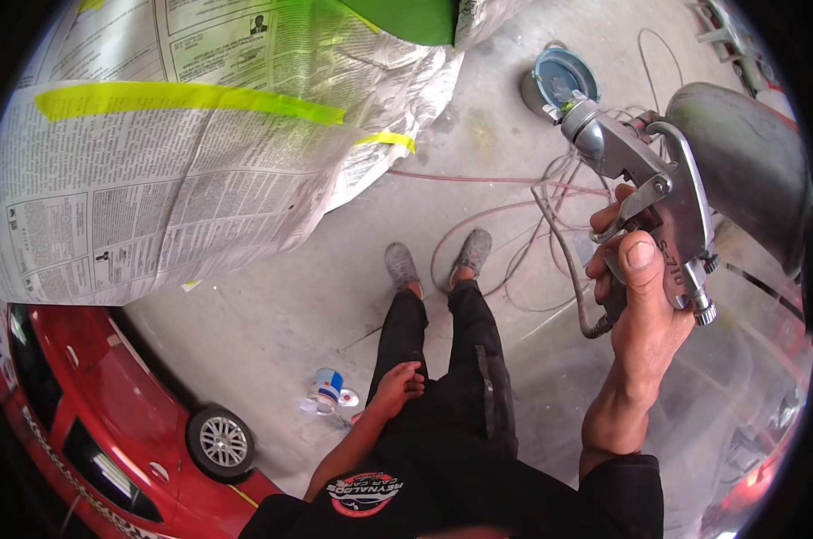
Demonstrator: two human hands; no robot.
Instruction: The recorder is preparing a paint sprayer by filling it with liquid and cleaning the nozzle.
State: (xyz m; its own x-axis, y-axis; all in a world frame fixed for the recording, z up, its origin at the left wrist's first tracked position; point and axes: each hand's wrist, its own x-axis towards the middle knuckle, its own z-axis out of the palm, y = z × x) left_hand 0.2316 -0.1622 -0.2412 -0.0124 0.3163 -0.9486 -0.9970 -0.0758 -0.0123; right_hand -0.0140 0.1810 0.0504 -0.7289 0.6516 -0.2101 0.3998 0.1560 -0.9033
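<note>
My right hand (644, 287) is wrapped around the grip of a metal spray gun (667, 193), raised at the right. Some of its fingers curl by the trigger, and the thumb lies along the gun's body. The gun's nozzle points to the upper left. A big grey rounded cup (734, 157) sits beside the gun and seems joined to it. A dark air hose (564, 260) hangs below the grip. My left hand (399, 388) rests low by my thigh, fingers loosely curled, with nothing seen in it.
Newspaper (191, 193) fixed with yellow tape covers a large surface with a green part (415, 20) at upper left. Hoses (505, 202) loop over the concrete floor near a blue bucket (564, 72). A red car (128, 386) stands lower left, near a small paint can (326, 384).
</note>
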